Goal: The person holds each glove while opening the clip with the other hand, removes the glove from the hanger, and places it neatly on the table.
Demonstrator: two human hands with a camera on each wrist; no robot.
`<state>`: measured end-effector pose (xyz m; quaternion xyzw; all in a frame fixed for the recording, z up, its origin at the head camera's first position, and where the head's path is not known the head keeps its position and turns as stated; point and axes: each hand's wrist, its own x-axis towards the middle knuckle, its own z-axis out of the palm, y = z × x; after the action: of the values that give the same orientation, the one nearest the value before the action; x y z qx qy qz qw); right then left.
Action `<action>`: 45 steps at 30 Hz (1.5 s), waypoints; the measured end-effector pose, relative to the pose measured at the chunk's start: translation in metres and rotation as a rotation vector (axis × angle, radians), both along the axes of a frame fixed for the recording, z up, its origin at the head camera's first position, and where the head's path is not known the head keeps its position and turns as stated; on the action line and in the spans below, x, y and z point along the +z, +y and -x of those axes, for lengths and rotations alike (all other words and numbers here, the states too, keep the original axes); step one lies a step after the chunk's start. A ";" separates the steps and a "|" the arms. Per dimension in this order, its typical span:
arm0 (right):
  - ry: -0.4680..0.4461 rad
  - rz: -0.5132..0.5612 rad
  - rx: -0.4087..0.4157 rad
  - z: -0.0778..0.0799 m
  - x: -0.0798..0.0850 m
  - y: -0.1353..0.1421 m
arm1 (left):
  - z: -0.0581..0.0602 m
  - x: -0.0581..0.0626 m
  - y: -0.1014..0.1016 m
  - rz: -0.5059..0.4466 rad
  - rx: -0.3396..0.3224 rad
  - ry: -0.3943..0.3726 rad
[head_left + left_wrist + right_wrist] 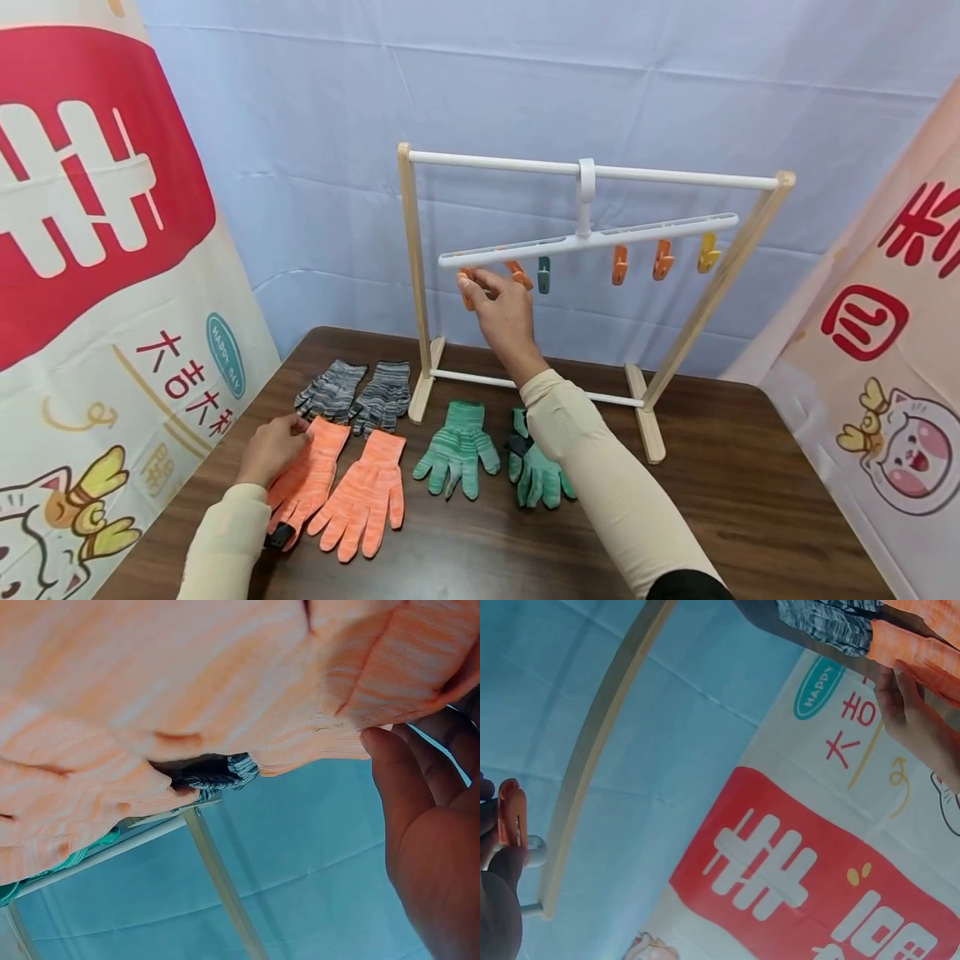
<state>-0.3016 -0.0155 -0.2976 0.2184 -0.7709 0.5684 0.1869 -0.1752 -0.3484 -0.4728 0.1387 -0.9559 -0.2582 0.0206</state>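
My right hand point(504, 315) pinches the orange clip point(511, 814) at the lower left end of a white hanger bar point(517, 250). Lower left, my left hand point(273, 450) has thumb and fingers at the cuff edge of an orange glove point(318, 467); the left wrist view has the thumb on one side and the fingers going behind the fabric. Beside it lies a second orange glove point(366, 496). Other clips hang along the bar: orange, a green clip point(543, 275), and at the right end a yellow clip point(707, 253).
The hanger hooks on the top rod of a wood-and-white rack point(495, 163), its bar slanting. Two grey mottled gloves point(384, 396) lie behind the orange pair. Green gloves point(459, 450) lie mid-table, one partly behind the right forearm. Printed cloths hang on both sides.
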 end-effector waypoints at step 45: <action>-0.034 -0.039 0.016 -0.007 -0.010 0.002 | 0.008 0.073 0.090 0.032 -0.030 0.407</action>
<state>-0.2942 -0.0136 -0.3077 0.2186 -0.7832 0.5582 0.1651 -0.1828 -0.2587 -0.3995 0.0692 -0.9379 -0.2659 0.2119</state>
